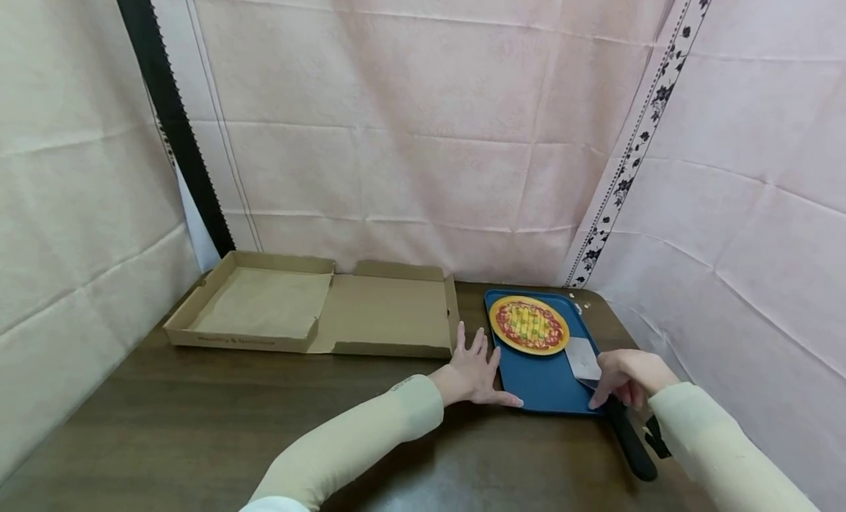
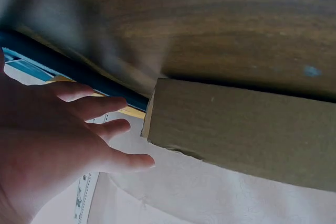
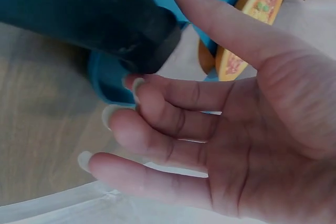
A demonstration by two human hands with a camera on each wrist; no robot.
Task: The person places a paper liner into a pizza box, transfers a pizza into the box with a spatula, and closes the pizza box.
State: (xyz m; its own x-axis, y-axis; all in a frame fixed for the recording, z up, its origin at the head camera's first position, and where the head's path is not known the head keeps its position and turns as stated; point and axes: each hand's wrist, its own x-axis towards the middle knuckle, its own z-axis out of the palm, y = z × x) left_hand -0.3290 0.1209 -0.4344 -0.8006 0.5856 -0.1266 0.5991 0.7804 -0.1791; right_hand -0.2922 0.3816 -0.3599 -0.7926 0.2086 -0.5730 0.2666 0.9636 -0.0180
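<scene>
A toy pizza [image 1: 529, 325] lies on the upper part of a blue tray [image 1: 538, 388]. A spatula with a broad metal blade [image 1: 581, 357] and a black handle [image 1: 631, 444] rests across the tray's right side, its blade edge at the pizza's rim and its handle reaching past the tray's front. My left hand [image 1: 472, 372] is spread at the tray's left edge, thumb over the front left corner. Beside the spatula handle is my right hand [image 1: 631, 380]; in the right wrist view its fingers are loosely bent, fingertips right by the handle, thumb held apart.
An unfolded cardboard pizza box [image 1: 390, 314] lies left of the tray, its near right corner close to my left fingers. Pale cloth walls [image 1: 423, 130] surround the back and sides of the wooden table [image 1: 264, 409]. A dark object [image 1: 656, 438] shows beneath my right wrist.
</scene>
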